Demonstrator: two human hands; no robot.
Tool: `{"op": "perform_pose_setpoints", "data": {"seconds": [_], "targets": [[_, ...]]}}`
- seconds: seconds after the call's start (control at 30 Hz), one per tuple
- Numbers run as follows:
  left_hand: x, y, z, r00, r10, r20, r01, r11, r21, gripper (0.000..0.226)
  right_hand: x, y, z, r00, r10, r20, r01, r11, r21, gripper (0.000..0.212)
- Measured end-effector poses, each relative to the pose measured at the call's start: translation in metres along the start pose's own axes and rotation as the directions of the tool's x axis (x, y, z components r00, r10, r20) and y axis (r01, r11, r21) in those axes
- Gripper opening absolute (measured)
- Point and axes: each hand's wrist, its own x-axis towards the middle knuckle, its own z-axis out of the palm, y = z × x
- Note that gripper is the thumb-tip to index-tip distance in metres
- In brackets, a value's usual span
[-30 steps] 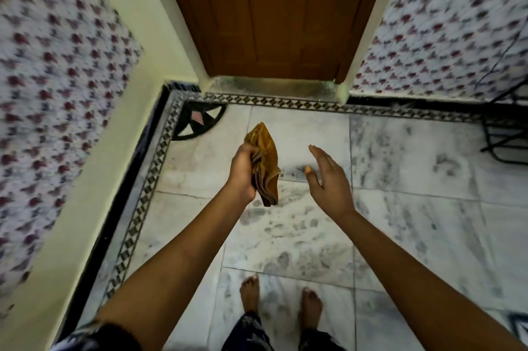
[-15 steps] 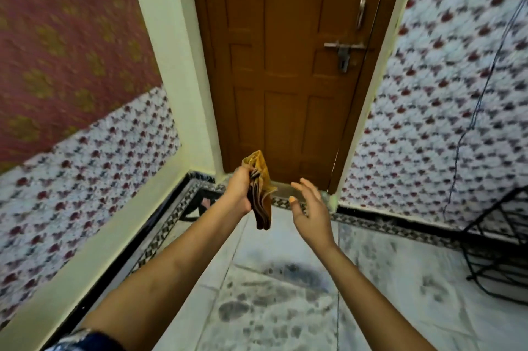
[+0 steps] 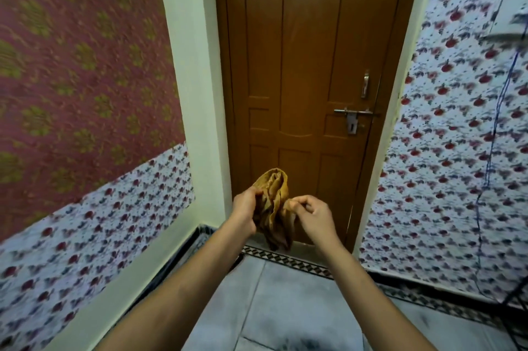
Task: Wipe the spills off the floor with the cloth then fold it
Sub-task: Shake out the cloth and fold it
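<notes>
Now both hands are working the cloth [image 3: 274, 207] at chest height, in front of the door [image 3: 314, 93]. Cloth is hanging bunched between them, roughly at 12 o'clock from the person, top puffing up, tail drooping toward the door sill. Left hand [image 3: 245, 210] is gripping the left side of the bundle, fingers curled into the folds. Right hand [image 3: 310, 213] is pinching a fold at the right edge between thumb and forefinger; its other fingers are curling loosely and holding nothing that shows.

Judgement: the step in hand is the folding, and the cloth is starting as a crumple, not a flat sheet. To do it well:
1. Be finding 2 true corners first, not random folds; the pinch at 3 o'clock looks like a mid-edge.
2. Be drawing the hands apart so the cloth is hanging flat before any fold.
3. Be keeping the pinches light; thin fabric is likely slipping and twisting otherwise.

Floor [image 3: 285, 307] at 6 o'clock is showing dark smudges; whether they are wet, cannot tell.
</notes>
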Motion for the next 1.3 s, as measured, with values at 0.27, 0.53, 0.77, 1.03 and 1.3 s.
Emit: {"op": "perform_pose_setpoints", "data": {"seconds": [0.27, 0.53, 0.77, 1.03, 1.3], "targets": [[0.01, 0.014, -0.05, 0.995, 0.059, -0.079, -0.03, 0.943, 0.33, 0.019, 0.013, -0.005, 0.006, 0.984, 0.077, -0.163, -0.061, 0.993, 0.1, 0.012], [0.015, 0.015, -0.075, 0.967, 0.251, 0.051, -0.238, 0.807, 0.54, 0.02, 0.016, -0.006, 0.011, 0.974, 0.049, -0.223, -0.04, 0.998, 0.042, 0.013], [0.013, 0.037, -0.082, 0.873, 0.464, 0.149, -0.398, 0.504, 0.766, 0.022, 0.015, -0.013, -0.009, 0.915, 0.058, -0.4, -0.053, 0.998, 0.023, 0.011], [0.009, 0.07, -0.076, 0.88, 0.357, 0.314, -0.442, 0.37, 0.817, 0.014, 0.011, -0.02, -0.021, 0.932, -0.023, -0.362, 0.047, 0.997, 0.058, 0.01], [-0.012, 0.055, -0.034, 0.775, 0.216, 0.594, -0.596, 0.561, 0.575, 0.021, 0.001, -0.042, -0.005, 0.978, -0.205, 0.037, 0.2, 0.975, 0.094, 0.012]]}}
